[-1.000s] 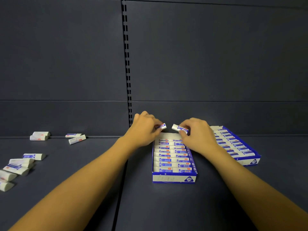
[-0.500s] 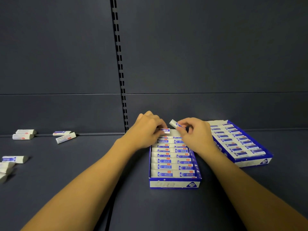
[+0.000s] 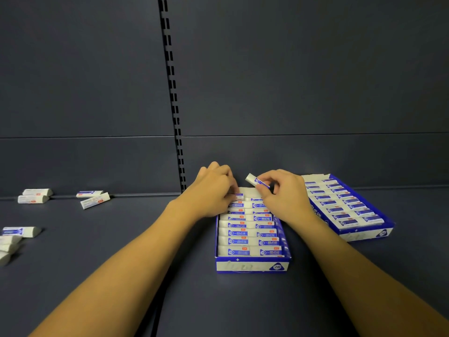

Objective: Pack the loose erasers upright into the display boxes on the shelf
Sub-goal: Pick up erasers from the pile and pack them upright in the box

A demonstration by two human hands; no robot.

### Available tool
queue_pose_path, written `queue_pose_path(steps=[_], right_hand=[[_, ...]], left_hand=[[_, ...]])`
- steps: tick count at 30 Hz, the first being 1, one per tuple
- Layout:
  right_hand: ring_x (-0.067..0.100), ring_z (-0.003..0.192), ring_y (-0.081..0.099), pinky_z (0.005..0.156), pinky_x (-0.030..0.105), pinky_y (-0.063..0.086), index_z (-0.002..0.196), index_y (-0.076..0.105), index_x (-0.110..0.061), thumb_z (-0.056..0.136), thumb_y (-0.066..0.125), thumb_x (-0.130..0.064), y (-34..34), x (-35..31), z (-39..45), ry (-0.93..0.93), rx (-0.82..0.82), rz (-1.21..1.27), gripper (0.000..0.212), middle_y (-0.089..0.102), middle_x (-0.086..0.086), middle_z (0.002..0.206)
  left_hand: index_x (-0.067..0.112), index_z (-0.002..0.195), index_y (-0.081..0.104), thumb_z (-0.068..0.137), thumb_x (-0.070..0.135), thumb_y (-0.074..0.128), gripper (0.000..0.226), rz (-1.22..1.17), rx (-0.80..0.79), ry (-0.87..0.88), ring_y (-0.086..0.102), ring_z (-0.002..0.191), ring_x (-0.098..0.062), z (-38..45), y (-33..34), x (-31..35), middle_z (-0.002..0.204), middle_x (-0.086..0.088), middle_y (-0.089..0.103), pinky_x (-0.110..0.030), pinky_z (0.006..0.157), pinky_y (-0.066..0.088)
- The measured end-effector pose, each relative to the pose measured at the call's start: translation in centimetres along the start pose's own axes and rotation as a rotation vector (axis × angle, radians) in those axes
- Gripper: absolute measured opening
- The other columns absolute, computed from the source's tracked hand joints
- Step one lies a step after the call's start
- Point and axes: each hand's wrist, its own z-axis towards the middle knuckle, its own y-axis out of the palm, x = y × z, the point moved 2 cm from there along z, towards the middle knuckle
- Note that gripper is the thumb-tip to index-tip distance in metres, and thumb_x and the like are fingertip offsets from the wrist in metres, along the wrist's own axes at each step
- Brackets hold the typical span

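Note:
A blue and white display box (image 3: 252,266) stands on the dark shelf in front of me, holding two columns of upright erasers. At its far left corner my left hand (image 3: 213,190) pinches an eraser (image 3: 237,196) that sits low in the back row. My right hand (image 3: 283,193) holds a second eraser (image 3: 254,180), tilted, just above the box's far right corner. A second display box (image 3: 364,233), filled with erasers, lies angled to the right. Loose erasers (image 3: 95,200) lie on the shelf at the left.
More loose erasers (image 3: 34,195) lie by the back wall at far left, and others (image 3: 21,231) near the left edge. A slotted upright (image 3: 173,98) runs down the back panel behind the box. A seam in the shelf runs toward me.
My left hand has lowered its eraser into the back row of the box. My right hand has tilted its eraser up over the far right corner. The view has shifted slightly.

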Motion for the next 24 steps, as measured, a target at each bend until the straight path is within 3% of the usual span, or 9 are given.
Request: queue_pose_path(steps=[12,17,24], right_hand=[[0.008,0.085,0.061,0.066,0.014,0.043,0.112,0.070,-0.024,0.090,0.072,-0.032,0.01,0.14,-0.08,0.023,-0.016,-0.019,0.023,0.067,-0.008,0.106],[0.008,0.087,0.059,0.068,0.015,0.043,0.112,0.070,-0.024,0.091,0.072,-0.032,0.07,0.11,-0.13,-0.008,-0.030,-0.055,0.023,0.068,-0.007,0.106],[0.009,0.096,0.058,0.082,0.026,0.052,0.114,0.070,-0.026,0.089,0.073,-0.028,-0.29,-0.21,0.06,-0.049,-0.133,-0.166,0.025,0.068,-0.006,0.111]], left_hand=[[0.027,0.115,0.070,0.093,0.026,0.065,0.023,-0.020,-0.006,-0.010,0.027,0.100,-0.004,-0.05,0.02,0.09,0.110,0.013,0.046,-0.027,0.091,0.026],[0.026,0.114,0.071,0.091,0.024,0.065,0.023,-0.005,-0.003,0.004,0.031,0.101,-0.007,-0.11,-0.14,0.33,0.108,0.013,0.048,-0.032,0.097,0.033],[0.027,0.115,0.073,0.092,0.028,0.066,0.023,0.054,-0.017,0.028,0.034,0.106,-0.012,-0.11,-0.43,0.82,0.110,0.013,0.048,-0.031,0.095,0.034]])
